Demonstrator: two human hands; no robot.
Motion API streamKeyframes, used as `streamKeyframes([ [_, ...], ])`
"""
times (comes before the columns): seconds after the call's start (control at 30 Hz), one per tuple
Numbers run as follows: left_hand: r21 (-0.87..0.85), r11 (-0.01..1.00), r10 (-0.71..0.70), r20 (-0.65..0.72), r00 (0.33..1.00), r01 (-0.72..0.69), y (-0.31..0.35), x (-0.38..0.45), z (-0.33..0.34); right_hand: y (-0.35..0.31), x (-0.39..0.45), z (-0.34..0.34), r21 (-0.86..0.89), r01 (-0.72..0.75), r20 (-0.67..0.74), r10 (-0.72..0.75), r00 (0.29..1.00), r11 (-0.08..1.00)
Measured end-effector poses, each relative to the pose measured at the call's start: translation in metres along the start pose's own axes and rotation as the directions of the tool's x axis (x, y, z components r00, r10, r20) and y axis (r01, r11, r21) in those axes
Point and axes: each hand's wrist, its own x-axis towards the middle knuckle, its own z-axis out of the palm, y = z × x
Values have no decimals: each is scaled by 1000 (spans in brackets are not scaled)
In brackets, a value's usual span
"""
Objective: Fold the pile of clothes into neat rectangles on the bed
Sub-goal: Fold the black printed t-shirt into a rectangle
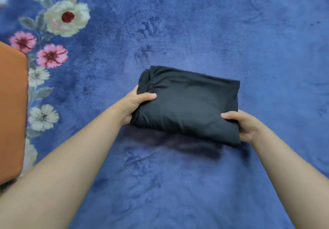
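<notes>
Head view: both hands (137,104) grip the folded black garment (187,104).

That black garment (187,104) is a smooth matt cloth, pretty thin looking. Blue blanket (195,24) on the bed is plush and velvety, streaky nap. Orange cloth (10,113) at the left edge looks plain, matt.

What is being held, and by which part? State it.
The folded black garment, gripped at both short ends: left hand on its left end, right hand on its near right corner, thumbs on top.

blue floral blanket (195,24) | orange cloth (10,113) lies at left edge
</notes>
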Motion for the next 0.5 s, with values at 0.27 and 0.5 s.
streamKeyframes([
  [0.27, -31, 997, -74, 14, 997, 74, -41, -67, -13, 46, -32, 14, 110, -37, 87, 27, 996, 993],
  [0.5, 18, 996, 87, -63, 994, -86, 3, -129, -46, 6, -53, 84, -47, 71, 199, -61, 978, 996],
])
